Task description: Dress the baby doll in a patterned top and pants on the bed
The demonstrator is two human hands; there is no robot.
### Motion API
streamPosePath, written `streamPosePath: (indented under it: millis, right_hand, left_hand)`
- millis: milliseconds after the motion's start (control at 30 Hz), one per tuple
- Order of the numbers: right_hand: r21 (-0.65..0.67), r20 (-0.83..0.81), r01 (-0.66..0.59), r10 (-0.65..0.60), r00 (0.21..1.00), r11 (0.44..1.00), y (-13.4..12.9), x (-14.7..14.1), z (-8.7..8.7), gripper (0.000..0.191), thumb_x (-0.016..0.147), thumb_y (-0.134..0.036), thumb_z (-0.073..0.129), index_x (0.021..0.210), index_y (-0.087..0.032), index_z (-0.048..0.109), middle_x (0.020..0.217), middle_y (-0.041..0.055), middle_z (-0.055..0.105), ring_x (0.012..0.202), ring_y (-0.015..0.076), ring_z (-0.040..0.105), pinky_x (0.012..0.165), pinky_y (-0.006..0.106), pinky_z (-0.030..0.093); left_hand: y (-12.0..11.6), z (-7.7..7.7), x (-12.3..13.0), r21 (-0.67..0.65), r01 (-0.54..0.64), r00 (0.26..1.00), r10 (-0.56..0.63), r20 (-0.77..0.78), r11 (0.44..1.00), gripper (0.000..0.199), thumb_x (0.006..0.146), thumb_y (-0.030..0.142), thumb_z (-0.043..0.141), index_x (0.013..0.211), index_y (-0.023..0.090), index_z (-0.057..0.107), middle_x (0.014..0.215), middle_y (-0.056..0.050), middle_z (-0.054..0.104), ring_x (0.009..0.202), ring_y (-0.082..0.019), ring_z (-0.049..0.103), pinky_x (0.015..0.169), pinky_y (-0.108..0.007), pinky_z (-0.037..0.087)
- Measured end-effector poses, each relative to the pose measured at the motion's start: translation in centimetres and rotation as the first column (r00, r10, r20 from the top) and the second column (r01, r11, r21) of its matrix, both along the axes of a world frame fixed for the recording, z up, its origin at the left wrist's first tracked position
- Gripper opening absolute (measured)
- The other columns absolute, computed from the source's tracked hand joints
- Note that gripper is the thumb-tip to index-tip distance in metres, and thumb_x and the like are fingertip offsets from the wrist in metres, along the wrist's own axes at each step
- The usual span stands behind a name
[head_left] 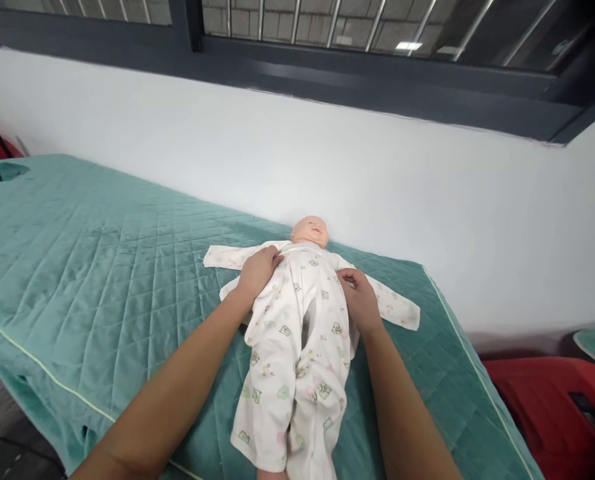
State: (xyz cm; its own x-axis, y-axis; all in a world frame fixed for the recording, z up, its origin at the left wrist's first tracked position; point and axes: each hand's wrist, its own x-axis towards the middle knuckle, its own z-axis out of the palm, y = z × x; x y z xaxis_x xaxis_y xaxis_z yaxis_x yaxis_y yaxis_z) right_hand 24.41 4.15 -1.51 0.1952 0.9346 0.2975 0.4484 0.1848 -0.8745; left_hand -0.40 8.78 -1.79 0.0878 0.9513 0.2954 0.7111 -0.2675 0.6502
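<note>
Left hand (261,272): fingers bent against the doll's (310,231) side; cannot tell whether cloth is gripped.
Right hand (360,297): fingers curled at the opposite side; grip unclear too.
Printed clothing (277,340): little green and pink motifs, covering the doll's body.
Doll: face-up on green quilted cover (112,267), head near the wall (202,147).
Red item (537,393): dark patch, unreadable.

Left of the doll (320,300), the bedcover (117,267) leaves wide passage — the wall (377,180) (close behind the head (307,230)) blocks beyond.
</note>
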Motion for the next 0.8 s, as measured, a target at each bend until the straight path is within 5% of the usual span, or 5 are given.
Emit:
streamPosePath:
  millis: [200,567,800]
  right_hand:
    - [-0.113,0.065,-0.009,0.016,0.998,0.994,-0.2,0.4,0.0,0.03,0.083,-0.052,0.059,0.081,-0.023,0.065,0.085,0.0023,0.07,0.084,0.0222,0.06,0.078,0.035,0.044]
    - [-0.192,0.006,-0.066,0.068,0.998,0.979,-0.9,1.7,-1.2,0.034,0.081,-0.055,0.06,0.084,-0.022,0.067,0.091,0.0037,0.074,0.084,0.023,0.063,0.073,0.034,0.048]
    - [-0.251,-0.225,-0.201,0.145,0.963,0.947,-2.4,1.6,-1.6,0.026,0.08,-0.037,0.062,0.102,-0.024,0.068,0.103,0.0041,0.075,0.091,0.0246,0.068,0.081,0.041,0.054]
  left_hand:
    - [0.6,-0.9,-0.6,-0.085,-0.041,0.969,0.061,0.24,0.995,0.021,0.09,0.036,0.052,0.075,0.021,0.055,0.075,-0.002,0.064,0.074,-0.02,0.057,0.07,-0.03,0.041]
    - [-1.0,-1.6,-0.8,-0.108,-0.022,0.954,0.053,0.294,0.994,0.017,0.086,0.035,0.053,0.083,0.02,0.062,0.077,-0.003,0.068,0.075,-0.02,0.06,0.071,-0.031,0.043]
    - [-2.0,-0.8,-1.2,-0.121,0.083,0.933,-0.035,0.359,0.989,0.018,0.085,0.032,0.053,0.089,0.019,0.064,0.089,-0.004,0.072,0.085,-0.021,0.063,0.078,-0.031,0.048]
